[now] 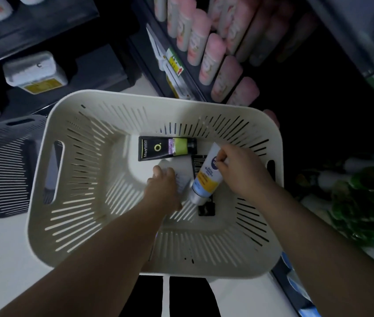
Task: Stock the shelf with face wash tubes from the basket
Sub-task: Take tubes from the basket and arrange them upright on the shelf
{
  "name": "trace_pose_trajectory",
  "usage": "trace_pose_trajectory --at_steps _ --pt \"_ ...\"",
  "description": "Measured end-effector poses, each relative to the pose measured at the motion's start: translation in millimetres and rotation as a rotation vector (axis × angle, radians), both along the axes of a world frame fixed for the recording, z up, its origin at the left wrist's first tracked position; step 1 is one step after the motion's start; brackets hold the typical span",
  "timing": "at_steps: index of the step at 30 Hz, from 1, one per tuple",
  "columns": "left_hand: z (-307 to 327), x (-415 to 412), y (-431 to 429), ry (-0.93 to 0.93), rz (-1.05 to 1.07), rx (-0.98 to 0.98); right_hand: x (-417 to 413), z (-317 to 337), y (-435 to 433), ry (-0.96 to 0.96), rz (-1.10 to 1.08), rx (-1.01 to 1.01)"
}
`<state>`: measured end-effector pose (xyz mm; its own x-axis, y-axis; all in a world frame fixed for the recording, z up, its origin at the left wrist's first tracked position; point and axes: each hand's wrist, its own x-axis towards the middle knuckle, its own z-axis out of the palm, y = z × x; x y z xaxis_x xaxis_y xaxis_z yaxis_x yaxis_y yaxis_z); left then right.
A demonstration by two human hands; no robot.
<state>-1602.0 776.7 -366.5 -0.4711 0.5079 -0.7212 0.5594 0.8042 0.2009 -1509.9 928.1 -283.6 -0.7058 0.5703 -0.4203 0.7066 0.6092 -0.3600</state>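
The cream basket (78,156) holds a black-and-green tube (167,148) lying at the far side of its floor and a black tube (206,208) nearer. The right hand (243,172) pinches a white-and-yellow tube (206,179) by its flat end, cap hanging down. The left hand (162,188) is on a white tube (184,183), its grip too blurred to tell.

We record a dim frame: the cream basket (85,143) at centre is the brightest area, while the right side sinks to near black. We note wide-angle bending at the edges and blur on the pink bottles (213,58) at upper centre.
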Motion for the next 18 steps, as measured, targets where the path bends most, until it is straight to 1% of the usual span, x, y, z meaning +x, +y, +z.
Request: trace_pose_trajectory --at_steps 2,5,8,10,13,18 --pt "4.6 -4.6 -3.3 -0.004 -0.009 0.016 3.0 4.3 -1.5 0.013 -0.005 0.008" --pt "20.4 -20.9 -10.5 -0.068 0.122 0.080 7.5 19.2 -5.7 0.027 -0.017 0.040" --pt "56.1 -41.6 -10.0 -0.144 0.224 0.202 11.9 47.2 -13.6 0.055 -0.041 0.095" --pt "93.1 -50.5 -8.3 -0.142 0.235 0.276 15.3 75.2 -22.9 0.078 -0.054 0.126" --pt "164.0 -55.8 -10.7 -0.120 0.161 0.467 24.5 129.6 -39.7 0.138 -0.071 0.170" --pt "290.9 -50.7 -19.8 -0.257 0.155 0.766 55.2 238.2 -71.2 0.206 -0.144 0.257"
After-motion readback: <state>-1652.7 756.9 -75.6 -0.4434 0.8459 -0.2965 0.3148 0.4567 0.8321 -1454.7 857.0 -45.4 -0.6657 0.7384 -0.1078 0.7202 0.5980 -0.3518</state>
